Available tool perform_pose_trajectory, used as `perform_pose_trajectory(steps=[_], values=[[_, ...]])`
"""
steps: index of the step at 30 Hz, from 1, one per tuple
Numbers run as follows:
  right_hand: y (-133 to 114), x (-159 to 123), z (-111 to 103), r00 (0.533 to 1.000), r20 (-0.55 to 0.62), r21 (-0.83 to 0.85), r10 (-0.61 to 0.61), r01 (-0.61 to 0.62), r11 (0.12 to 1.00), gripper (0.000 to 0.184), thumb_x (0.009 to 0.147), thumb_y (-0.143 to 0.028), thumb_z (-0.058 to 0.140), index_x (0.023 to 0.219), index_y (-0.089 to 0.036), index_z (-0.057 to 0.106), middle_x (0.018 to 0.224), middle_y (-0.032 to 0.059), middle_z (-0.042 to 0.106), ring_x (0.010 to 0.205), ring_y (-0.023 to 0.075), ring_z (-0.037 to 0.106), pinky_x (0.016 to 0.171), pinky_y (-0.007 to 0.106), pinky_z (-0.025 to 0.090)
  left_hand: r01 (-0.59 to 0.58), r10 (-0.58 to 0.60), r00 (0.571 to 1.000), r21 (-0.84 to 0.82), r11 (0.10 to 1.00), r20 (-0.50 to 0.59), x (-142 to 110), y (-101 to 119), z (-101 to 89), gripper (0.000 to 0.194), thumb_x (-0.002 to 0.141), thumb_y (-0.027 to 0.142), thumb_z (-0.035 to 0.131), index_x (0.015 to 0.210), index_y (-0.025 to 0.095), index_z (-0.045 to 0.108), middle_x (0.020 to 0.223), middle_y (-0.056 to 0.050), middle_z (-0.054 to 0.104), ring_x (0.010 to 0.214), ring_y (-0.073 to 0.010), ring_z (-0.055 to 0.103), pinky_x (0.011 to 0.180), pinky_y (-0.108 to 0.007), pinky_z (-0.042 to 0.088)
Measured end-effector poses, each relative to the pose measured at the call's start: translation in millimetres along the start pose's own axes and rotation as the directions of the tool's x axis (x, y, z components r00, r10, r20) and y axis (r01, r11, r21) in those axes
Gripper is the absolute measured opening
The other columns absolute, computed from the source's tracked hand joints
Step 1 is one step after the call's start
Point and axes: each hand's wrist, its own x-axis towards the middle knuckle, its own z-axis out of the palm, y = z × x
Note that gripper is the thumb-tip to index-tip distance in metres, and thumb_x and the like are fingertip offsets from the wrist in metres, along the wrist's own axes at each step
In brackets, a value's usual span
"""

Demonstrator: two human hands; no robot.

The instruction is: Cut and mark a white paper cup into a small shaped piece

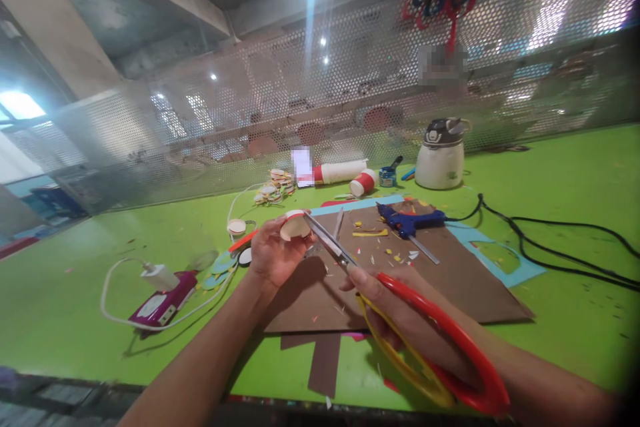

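Take the brown board (470, 280) as the dial, twelve at its far edge. The green table (565, 193) around it is busy. On the board toward one o'clock lies a blue glue gun (413, 219), its black cable (520, 230) looping off past three. A light-blue sheet (530, 273) sticks out beneath the board at three. Beyond the far edge, a white flask (440, 163) stands at one; a small blue jar (387, 178) and a tipped red-and-white cup (363, 183) sit at twelve. A phone (303, 167) is at eleven, with a pile of pale cut pieces (274, 188) near ten. Out toward nine, a purple power block (165, 303) carries a white charger (160, 277). Brown strips (325, 367) poke out at seven. Paper scraps litter the board's middle, and the right forearm hides much of its near right part from me.

The round piece (295, 227) is held up over the board's ten-o'clock side: small and shallow, cream inside, red along the top rim, its near edge notched and uneven. The left hand (273, 257) pinches it in curled fingers. The right hand (407, 313) is wrapped round the red-and-yellow handles of big scissors (345, 259), blades spread, one tip at the piece's three-o'clock edge; whether it bites, I can't tell.
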Motion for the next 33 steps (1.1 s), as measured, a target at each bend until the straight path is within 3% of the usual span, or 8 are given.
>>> perform_pose_trajectory(steps=[6, 13, 25, 29, 33], values=[[-10, -4, 1, 1.000, 0.021, 0.026, 0.015, -0.015, 1.000, 0.056, 0.096, -0.061, 0.035, 0.084, -0.015, 0.065, 0.052, -0.0063, 0.042, 0.048, 0.0099, 0.038, 0.049, 0.023, 0.034, -0.006, 0.006, 1.000, 0.005, 1.000, -0.018, -2, 0, 1.8, 0.016, 0.069, 0.022, 0.059, 0.071, 0.011, 0.070, 0.078, -0.011, 0.073, 0.072, -0.0230, 0.067, 0.065, -0.037, 0.055], [-6, -3, 2, 1.000, 0.006, 0.074, 0.011, -0.012, 0.997, 0.054, 0.095, -0.061, 0.037, 0.094, -0.016, 0.067, 0.047, -0.0075, 0.043, 0.045, 0.0093, 0.038, 0.048, 0.023, 0.033, -0.006, 0.006, 1.000, -0.001, 1.000, -0.020, -1, 0, 0.9, 0.016, 0.068, 0.021, 0.059, 0.071, 0.010, 0.071, 0.080, -0.011, 0.074, 0.072, -0.0229, 0.067, 0.066, -0.036, 0.055], [0, -5, 4, 0.994, 0.044, 0.208, 0.104, -0.111, 0.972, 0.057, 0.093, -0.062, 0.042, 0.055, -0.018, 0.046, 0.047, -0.0064, 0.042, 0.042, 0.0070, 0.039, 0.046, 0.020, 0.037, -0.008, 0.008, 1.000, 0.011, 1.000, 0.002, 0, -1, -2.5, 0.019, 0.070, 0.021, 0.057, 0.073, 0.009, 0.071, 0.080, -0.012, 0.073, 0.075, -0.0231, 0.067, 0.069, -0.038, 0.055], [2, -6, 5, 0.985, 0.093, 0.298, 0.148, -0.169, 0.940, 0.051, 0.092, -0.061, 0.044, 0.064, -0.019, 0.051, 0.051, -0.0074, 0.042, 0.042, 0.0063, 0.036, 0.043, 0.018, 0.034, -0.006, 0.005, 1.000, 0.030, 1.000, 0.019, 0, 0, -2.4, 0.023, 0.071, 0.022, 0.056, 0.078, 0.008, 0.072, 0.081, -0.013, 0.073, 0.077, -0.0236, 0.067, 0.072, -0.040, 0.056], [1, -6, 5, 0.984, 0.105, 0.346, 0.143, -0.171, 0.922, 0.045, 0.091, -0.063, 0.045, 0.089, -0.021, 0.063, 0.051, -0.0085, 0.042, 0.042, 0.0063, 0.035, 0.041, 0.016, 0.030, 0.008, -0.009, 1.000, 0.034, 0.999, 0.019, 0, 2, -2.6, 0.025, 0.070, 0.023, 0.055, 0.081, 0.008, 0.073, 0.080, -0.013, 0.073, 0.077, -0.0233, 0.067, 0.069, -0.035, 0.055]])
